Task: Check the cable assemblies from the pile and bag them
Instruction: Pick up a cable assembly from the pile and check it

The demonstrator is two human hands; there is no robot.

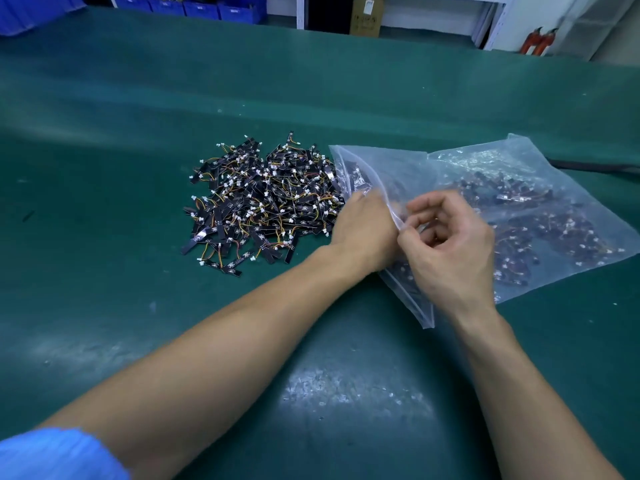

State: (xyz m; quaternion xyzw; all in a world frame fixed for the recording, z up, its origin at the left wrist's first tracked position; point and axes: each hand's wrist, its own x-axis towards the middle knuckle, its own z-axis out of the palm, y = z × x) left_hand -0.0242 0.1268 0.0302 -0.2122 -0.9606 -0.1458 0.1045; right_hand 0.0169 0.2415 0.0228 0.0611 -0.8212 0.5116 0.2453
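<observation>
Right grip (450, 251) curled, thumb and forefinger pinching the mouth edge of the clear bag (554, 174); left grip (363, 230) at the same mouth, fingers blurred, hold undetermined; bag, part-filled, lies on the green desk (138, 271), mouth touching the cable-assembly pile (263, 199)

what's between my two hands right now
In the head view, the mouth edge of the clear bag runs between the left hand and the right hand. The right hand pinches that edge.

Right hand (450, 251) fingers (420, 206) on bag (381, 157) rim, left hand (363, 230) perhaps inside.
</observation>
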